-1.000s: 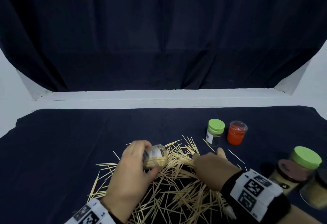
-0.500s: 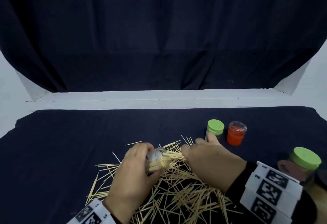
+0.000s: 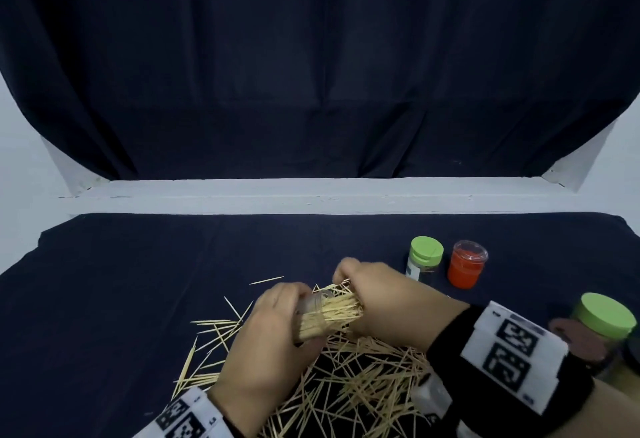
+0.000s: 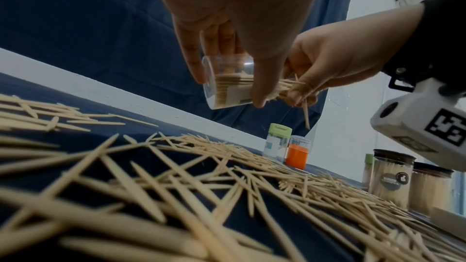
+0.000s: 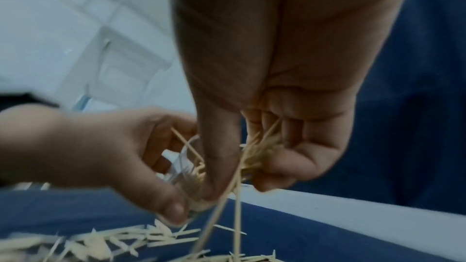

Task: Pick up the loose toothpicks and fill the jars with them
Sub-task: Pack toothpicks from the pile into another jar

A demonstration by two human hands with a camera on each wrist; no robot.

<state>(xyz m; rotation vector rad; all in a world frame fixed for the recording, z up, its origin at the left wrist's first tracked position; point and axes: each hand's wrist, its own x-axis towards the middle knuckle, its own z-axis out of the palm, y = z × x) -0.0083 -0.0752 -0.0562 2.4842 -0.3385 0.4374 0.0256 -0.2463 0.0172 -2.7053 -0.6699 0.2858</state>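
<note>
Nearest the camera, loose toothpicks (image 3: 349,385) lie scattered in a thick heap on the dark cloth (image 3: 121,281), spreading out to the left in thinner strays. Just above that heap the left hand (image 3: 273,344) grips a small clear jar (image 3: 313,316), fingers and thumb curled round its wall; the jar lies tipped on its side, mouth toward the right, lifted clear of the cloth in the left wrist view (image 4: 227,85). A bundle of toothpicks (image 3: 336,309) sits partly inside it, the ends sticking out of the mouth. The right hand (image 3: 388,302) meets the jar at that mouth, its fingers (image 4: 300,91) curled and pinching the protruding bundle; in the right wrist view a couple of sticks hang down loose from the pinch (image 5: 237,196). At the right edge, level with the right wrist, stand filled jars with brown lids (image 4: 393,176) and a larger green-lidded jar (image 3: 604,316), close together. Further back, beyond the hands, a small green-capped jar (image 3: 424,257) stands just beside an orange jar with a clear lid (image 3: 465,268). Behind everything a white ledge (image 3: 311,195) runs across, with a dark curtain (image 3: 311,74) hanging above it
</note>
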